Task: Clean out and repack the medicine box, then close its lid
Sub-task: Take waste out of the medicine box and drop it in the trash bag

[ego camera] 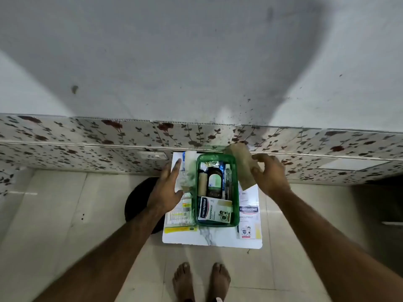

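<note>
- The left hand [168, 190] hides part of the papers under it.
- Small print on the packets beside the right hand [269, 174] is too blurred to read.

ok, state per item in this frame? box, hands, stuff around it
medicine box: open, no lid on, packed with items
Hansaplast carton: lying flat inside box
dark bottle: lying inside box
left hand: open, fingers spread, holding nothing
right hand: gripping tan packet
tan packet: lifted, tilted beside box
</note>
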